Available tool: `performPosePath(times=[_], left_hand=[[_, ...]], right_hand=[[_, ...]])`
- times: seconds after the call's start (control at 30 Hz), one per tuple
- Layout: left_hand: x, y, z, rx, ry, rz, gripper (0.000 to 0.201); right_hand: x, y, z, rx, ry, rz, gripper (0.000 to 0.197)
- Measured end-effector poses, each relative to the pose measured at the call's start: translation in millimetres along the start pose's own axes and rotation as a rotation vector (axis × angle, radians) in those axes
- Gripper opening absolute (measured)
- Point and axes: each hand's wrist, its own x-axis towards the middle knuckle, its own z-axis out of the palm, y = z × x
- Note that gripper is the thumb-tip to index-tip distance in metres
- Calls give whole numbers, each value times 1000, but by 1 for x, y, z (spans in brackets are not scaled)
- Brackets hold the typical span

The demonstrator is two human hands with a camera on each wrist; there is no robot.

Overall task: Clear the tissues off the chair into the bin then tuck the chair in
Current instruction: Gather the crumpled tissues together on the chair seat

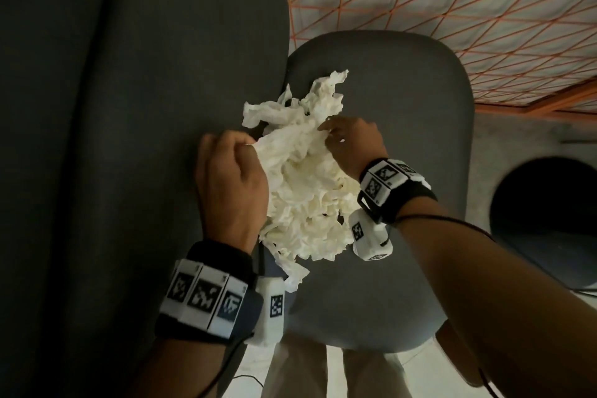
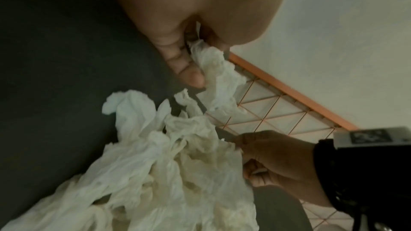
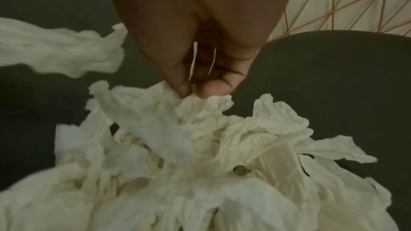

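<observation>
Dark table (image 1: 97,139) fills the left, cut off by the frame. Grey chair (image 1: 403,107) just right of it, seat partly hidden under tissues (image 1: 307,191), a crumpled white heap on the seat's left side, spilling toward the table edge. Dark round bin (image 1: 546,213) at far right, cut off, contents not visible. Left hand (image 1: 231,181) curls round the heap's left edge, pinching a strip. Right hand (image 1: 353,142) pinches the heap's far right part, thumb against fingertips. Wrist views blurred.
</observation>
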Motion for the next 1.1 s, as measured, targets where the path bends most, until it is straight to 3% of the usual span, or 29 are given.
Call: performPosePath(times=[0.17, 0.23, 0.4, 0.47, 0.6, 0.73, 0.8, 0.97, 1.1], left_hand=[[-8, 6, -21, 62, 80, 79, 21], [-7, 1, -20, 102, 56, 130, 25], [1, 6, -2, 112, -226, 54, 19], [10, 15, 12, 178, -309, -7, 18], [31, 21, 43, 330, -423, -60, 26], [45, 10, 62, 542, -548, -103, 42], [46, 6, 62, 575, -536, -111, 35], [38, 9, 40, 424, -407, -78, 21], [25, 5, 20, 225, -250, -9, 22]], right_hand=[[-19, 0, -35, 135, 116, -5, 16], [-24, 7, -48, 226, 162, 60, 26], [-36, 22, -69, 471, 215, 283, 53], [-41, 29, -71, 519, 191, 337, 48], [-49, 40, -59, 452, 77, 336, 4], [-52, 38, -29, 310, -29, 226, 23], [-54, 33, -17, 174, -104, 171, 29], [-52, 25, -3, -51, -204, 243, 52], [-50, 29, -1, -186, -206, 233, 37]])
